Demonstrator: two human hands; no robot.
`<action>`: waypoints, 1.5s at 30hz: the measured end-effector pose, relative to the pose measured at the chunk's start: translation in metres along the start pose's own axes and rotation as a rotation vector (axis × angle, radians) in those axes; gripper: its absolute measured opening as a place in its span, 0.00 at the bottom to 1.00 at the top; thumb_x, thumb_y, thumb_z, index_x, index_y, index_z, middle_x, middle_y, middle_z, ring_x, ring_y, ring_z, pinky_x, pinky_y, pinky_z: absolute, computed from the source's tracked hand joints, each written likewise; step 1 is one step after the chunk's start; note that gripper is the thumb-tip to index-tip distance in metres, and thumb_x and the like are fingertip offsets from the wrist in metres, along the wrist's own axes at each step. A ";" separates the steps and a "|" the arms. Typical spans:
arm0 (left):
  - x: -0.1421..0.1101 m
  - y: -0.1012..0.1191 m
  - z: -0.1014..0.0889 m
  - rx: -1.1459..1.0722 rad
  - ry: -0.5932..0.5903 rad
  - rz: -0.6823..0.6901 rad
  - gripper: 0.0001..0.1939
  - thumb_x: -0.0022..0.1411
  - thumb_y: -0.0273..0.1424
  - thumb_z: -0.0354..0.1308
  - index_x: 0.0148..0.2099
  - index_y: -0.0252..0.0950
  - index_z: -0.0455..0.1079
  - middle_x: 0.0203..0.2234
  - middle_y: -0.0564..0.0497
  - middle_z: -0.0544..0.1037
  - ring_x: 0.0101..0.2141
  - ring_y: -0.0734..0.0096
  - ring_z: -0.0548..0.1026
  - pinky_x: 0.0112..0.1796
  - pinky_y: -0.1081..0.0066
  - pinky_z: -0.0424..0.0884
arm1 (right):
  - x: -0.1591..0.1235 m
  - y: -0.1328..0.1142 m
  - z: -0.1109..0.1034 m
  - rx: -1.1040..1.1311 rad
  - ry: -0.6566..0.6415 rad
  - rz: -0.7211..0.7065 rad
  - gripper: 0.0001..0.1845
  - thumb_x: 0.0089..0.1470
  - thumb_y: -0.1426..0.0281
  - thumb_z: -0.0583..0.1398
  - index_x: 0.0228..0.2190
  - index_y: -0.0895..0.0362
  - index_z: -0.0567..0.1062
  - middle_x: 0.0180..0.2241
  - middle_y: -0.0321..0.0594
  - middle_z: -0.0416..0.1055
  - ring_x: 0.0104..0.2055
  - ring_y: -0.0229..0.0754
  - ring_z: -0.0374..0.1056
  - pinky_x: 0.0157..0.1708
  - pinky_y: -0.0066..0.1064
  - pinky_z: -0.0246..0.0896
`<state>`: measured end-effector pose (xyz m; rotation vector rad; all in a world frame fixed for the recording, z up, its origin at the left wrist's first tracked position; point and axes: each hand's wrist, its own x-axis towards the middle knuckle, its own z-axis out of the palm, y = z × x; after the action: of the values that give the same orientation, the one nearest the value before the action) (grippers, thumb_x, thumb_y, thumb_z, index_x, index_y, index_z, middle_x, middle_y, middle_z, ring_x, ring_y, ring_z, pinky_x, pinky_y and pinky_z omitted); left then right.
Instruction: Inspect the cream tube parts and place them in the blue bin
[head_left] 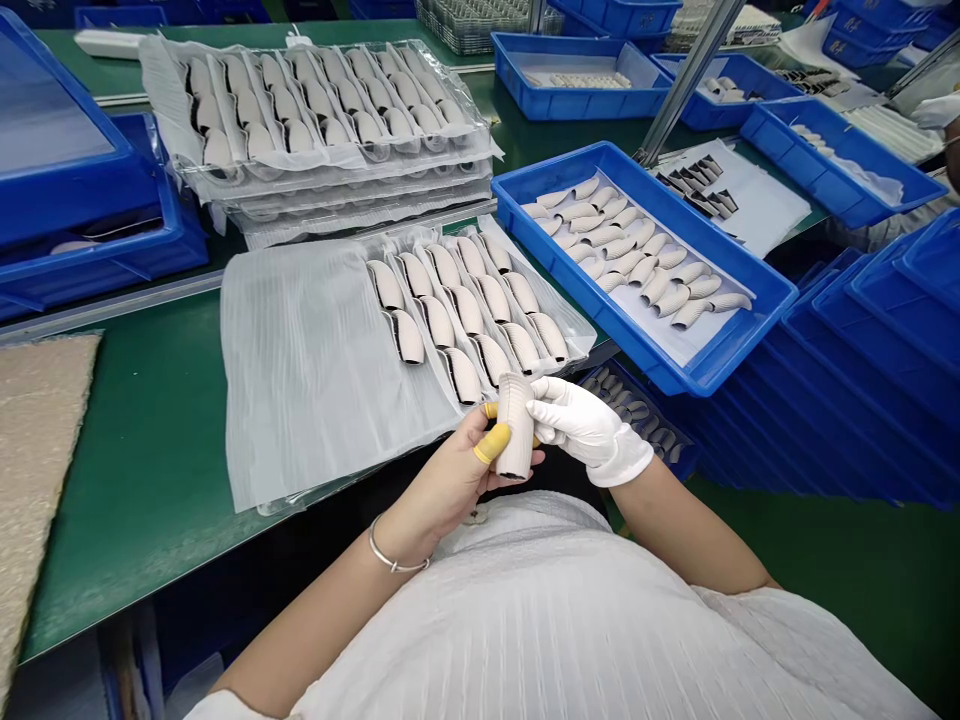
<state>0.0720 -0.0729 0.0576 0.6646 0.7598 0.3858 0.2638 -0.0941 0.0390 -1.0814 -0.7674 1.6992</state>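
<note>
A cream curved shell piece with a ribbed surface [515,425] is held upright in front of my body. My left hand [480,455], with yellow finger cots on its fingertips, is closed around the lower part of it. My right hand [574,415], in a white glove, pinches its upper right side. Just beyond my hands lies a tray lined with white sheet [300,370], with rows of similar cream pieces [469,310] in its right part. To the right, a blue tray [709,375] holds many loose cream pieces [630,240] on white paper.
Stacked filled trays [337,190] stand at the back left, beside blue bins [67,200]. A brown board [45,420] lies on the green table [150,480] at left. Tilted blue trays [885,370] stand at right. A metal post [690,80] rises behind. Another person's gloved hand [937,112] shows far right.
</note>
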 end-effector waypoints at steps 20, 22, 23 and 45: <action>0.001 0.004 0.009 0.165 0.083 0.089 0.26 0.56 0.45 0.67 0.48 0.36 0.63 0.31 0.50 0.78 0.29 0.63 0.80 0.34 0.62 0.78 | 0.000 -0.002 0.005 -0.169 0.047 -0.067 0.24 0.47 0.54 0.71 0.37 0.57 0.73 0.28 0.34 0.71 0.26 0.33 0.64 0.24 0.24 0.58; -0.002 0.004 0.013 0.175 0.074 0.064 0.24 0.57 0.44 0.67 0.48 0.37 0.63 0.32 0.50 0.78 0.30 0.62 0.80 0.34 0.62 0.78 | -0.002 -0.005 0.010 -0.227 0.118 -0.136 0.23 0.47 0.54 0.71 0.35 0.57 0.73 0.32 0.36 0.72 0.30 0.36 0.67 0.28 0.26 0.62; -0.003 0.005 0.015 0.180 0.072 0.055 0.24 0.57 0.43 0.67 0.48 0.37 0.63 0.32 0.50 0.78 0.30 0.62 0.80 0.34 0.62 0.77 | -0.003 -0.007 0.013 -0.265 0.153 -0.174 0.22 0.48 0.54 0.71 0.34 0.56 0.73 0.32 0.36 0.72 0.31 0.36 0.67 0.29 0.28 0.63; 0.008 -0.006 0.003 0.196 0.043 0.119 0.26 0.57 0.47 0.67 0.49 0.36 0.67 0.32 0.48 0.80 0.30 0.64 0.80 0.34 0.65 0.77 | -0.004 -0.016 0.013 -0.616 0.126 -0.283 0.18 0.65 0.55 0.56 0.32 0.56 0.72 0.27 0.35 0.66 0.26 0.36 0.59 0.29 0.29 0.58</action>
<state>0.0801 -0.0744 0.0507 0.8905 0.8076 0.4385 0.2588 -0.0920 0.0590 -1.3945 -1.3404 1.1642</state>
